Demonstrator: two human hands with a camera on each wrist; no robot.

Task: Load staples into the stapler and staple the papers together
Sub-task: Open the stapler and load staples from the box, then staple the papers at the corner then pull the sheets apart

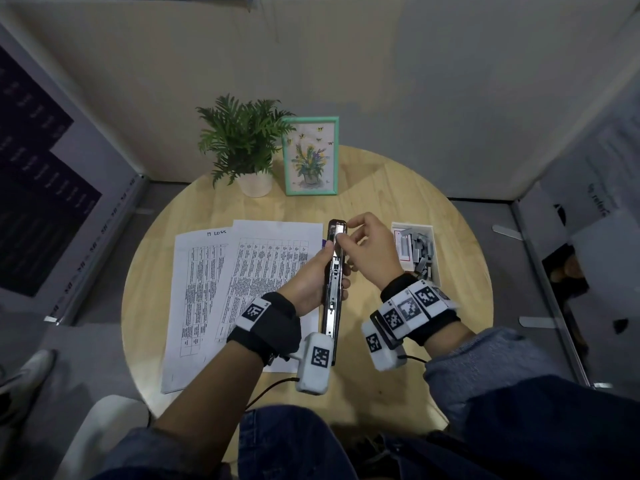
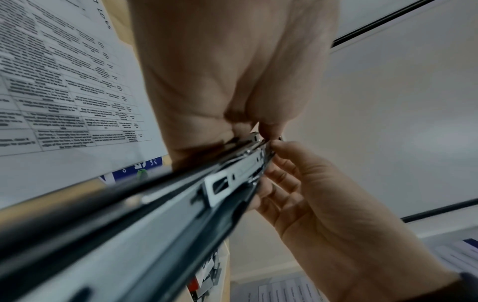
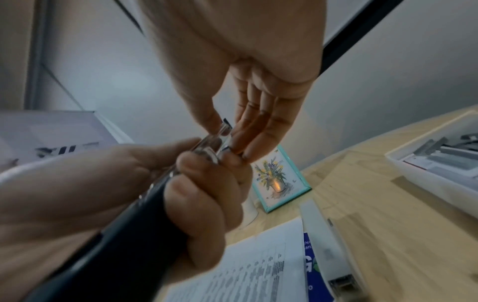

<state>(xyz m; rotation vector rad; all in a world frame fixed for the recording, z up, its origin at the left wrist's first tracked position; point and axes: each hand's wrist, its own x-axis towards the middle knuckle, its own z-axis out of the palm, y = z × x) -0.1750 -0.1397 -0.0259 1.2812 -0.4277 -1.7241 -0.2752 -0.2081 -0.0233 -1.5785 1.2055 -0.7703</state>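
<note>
My left hand grips a black stapler by its middle, lifted above the table with its metal magazine open and facing up. My right hand pinches a short silvery staple strip at the magazine's far end, thumb on one side and fingers on the other. Two printed sheets lie overlapping on the table to the left of the stapler. A white tray holding several loose staple strips sits to the right of my right hand.
A round wooden table carries a potted plant and a green picture frame at the back. A long white object lies beside a blue card under my hands. Grey partition walls close in the table.
</note>
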